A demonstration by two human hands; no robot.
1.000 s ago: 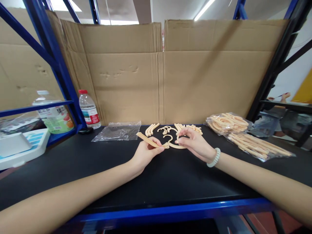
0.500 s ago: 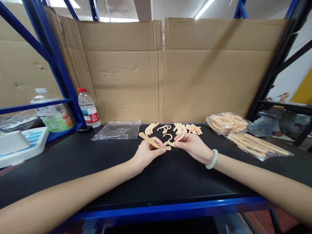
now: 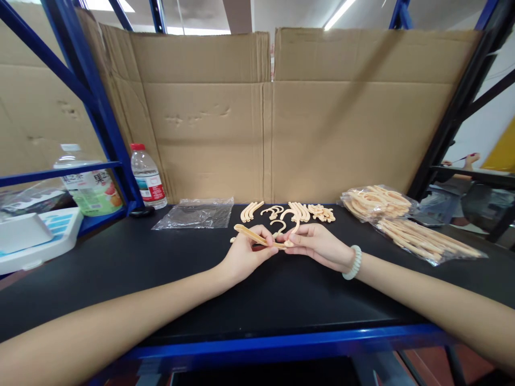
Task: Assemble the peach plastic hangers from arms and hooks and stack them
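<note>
My left hand (image 3: 246,252) is closed around a beige hanger arm (image 3: 251,234), whose free end points up and left. Between the fingertips of my right hand (image 3: 317,244) is a curved beige hanger hook (image 3: 296,222). The hook's base meets the inner end of the arm where my fingertips come together; whether they are joined is hidden. Just behind my hands lies another hanger (image 3: 277,227), mostly covered by them. Farther back on the black table are curved arm pieces (image 3: 250,212), loose hooks (image 3: 274,212), more arm pieces (image 3: 302,211) and a pile of small pieces (image 3: 322,212).
Clear bags of beige hanger parts (image 3: 426,238) lie at the right. A flat plastic bag (image 3: 195,213) is at the back left, near a red-capped bottle (image 3: 148,179) and a larger bottle (image 3: 92,190). Cardboard (image 3: 209,118) walls the back. A blue edge (image 3: 289,343) runs along the front.
My right hand has brought the hook left and slightly down, so its base now meets the end of the arm in my left hand. The two hands are closer together.
</note>
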